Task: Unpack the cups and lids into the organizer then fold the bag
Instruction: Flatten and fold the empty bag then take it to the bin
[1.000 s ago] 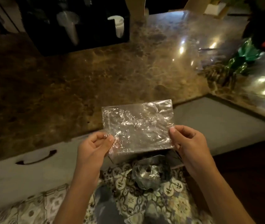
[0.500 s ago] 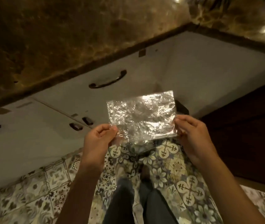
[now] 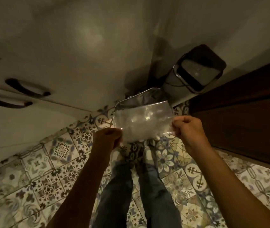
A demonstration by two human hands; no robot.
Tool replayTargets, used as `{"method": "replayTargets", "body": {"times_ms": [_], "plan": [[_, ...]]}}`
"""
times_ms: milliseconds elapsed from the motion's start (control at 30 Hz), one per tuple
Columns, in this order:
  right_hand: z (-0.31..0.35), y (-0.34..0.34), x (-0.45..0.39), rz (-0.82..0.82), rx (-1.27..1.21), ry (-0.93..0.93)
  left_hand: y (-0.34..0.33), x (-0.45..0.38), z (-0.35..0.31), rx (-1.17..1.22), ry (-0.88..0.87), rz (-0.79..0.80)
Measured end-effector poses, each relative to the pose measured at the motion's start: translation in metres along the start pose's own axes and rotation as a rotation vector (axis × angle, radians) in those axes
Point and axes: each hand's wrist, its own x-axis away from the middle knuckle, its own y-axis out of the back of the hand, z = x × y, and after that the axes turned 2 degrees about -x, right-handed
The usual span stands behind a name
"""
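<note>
A folded clear plastic bag (image 3: 143, 122) hangs stretched between my two hands, in front of my legs and above the tiled floor. My left hand (image 3: 108, 137) pinches its lower left corner with closed fingers. My right hand (image 3: 186, 129) grips its right edge the same way. The bag is crinkled and shiny, folded into a small rectangle. The organizer, cups and lids are out of view.
White cabinet fronts with dark handles (image 3: 27, 89) fill the upper left. A small bin with an open lid (image 3: 196, 71) stands on the floor beside dark wooden panelling (image 3: 246, 112). Patterned floor tiles (image 3: 48, 178) lie below, with my jeans-clad legs (image 3: 139, 195) in the middle.
The view has tipped steeply down from the countertop to the floor and cabinets. Both hands kept hold of the folded bag and lowered it toward the bin.
</note>
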Motion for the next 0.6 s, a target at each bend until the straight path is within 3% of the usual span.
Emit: {"method": "replayTargets", "body": {"times_ms": [333,600], "plan": [[-0.076,-0.035,-0.13,-0.111,0.332,-0.056,-0.042,-0.118,0.055,-0.229,0.078,-0.08],[-0.09,-0.046,-0.17,-0.152,0.47,-0.023,-0.059,-0.155,0.073,-0.435,0.036,-0.06]]}}
